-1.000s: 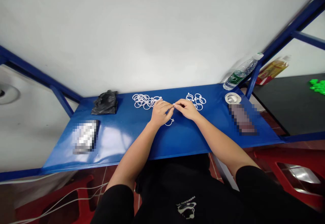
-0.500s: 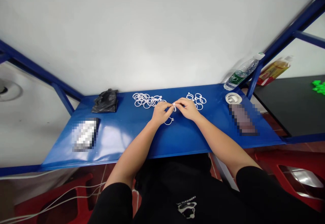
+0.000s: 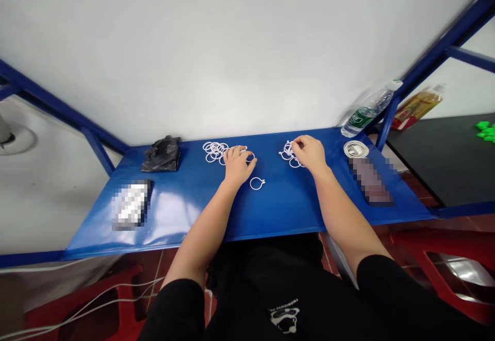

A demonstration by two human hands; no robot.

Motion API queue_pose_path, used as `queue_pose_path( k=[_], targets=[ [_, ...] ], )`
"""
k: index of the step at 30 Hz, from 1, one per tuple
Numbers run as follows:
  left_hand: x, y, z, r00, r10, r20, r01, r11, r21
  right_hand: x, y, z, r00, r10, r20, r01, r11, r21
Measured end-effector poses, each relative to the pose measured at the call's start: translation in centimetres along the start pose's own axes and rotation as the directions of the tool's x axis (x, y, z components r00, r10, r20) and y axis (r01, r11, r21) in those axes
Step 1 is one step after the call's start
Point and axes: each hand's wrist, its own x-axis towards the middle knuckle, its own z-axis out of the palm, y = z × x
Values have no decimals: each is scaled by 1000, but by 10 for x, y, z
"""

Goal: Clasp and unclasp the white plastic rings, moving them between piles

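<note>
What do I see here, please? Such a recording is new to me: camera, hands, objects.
No machine here: a person uses bare hands, seen by a camera worn on the head. On the blue table are a left group and a right group of white rings, a single ring nearer the person, a black bag and a clear bottle. The left hand is over the left group, thumb and fingers apart. The right hand is at the right group, fingertips together; whether it grips a ring, I cannot tell.
</note>
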Motion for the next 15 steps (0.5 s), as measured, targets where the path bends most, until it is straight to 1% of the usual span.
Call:
queue_pose_path(
  k=[2, 5, 9, 13, 15],
  targets=[
    [-2, -5, 3, 999, -25, 28, 24, 999, 26, 4, 6, -2, 999, 36, 11, -35, 999, -14],
    [-5, -6, 7, 997, -26, 68, 22, 998, 52, 5, 9, -2, 999, 41, 34, -42, 999, 19],
    [-7, 0, 9, 997, 8, 79, -14, 997, 76, 6, 11, -3, 994, 46, 94, -51, 997, 53],
    [-4, 7, 6, 994, 13, 105, -20, 997, 70, 9, 18, -6, 980, 125, 154, -130, 991, 19],
    [-2, 11, 2, 995, 13, 102, -19, 999, 49, 11, 21, -7, 974, 160, 158, -161, 987, -7]
  ],
)
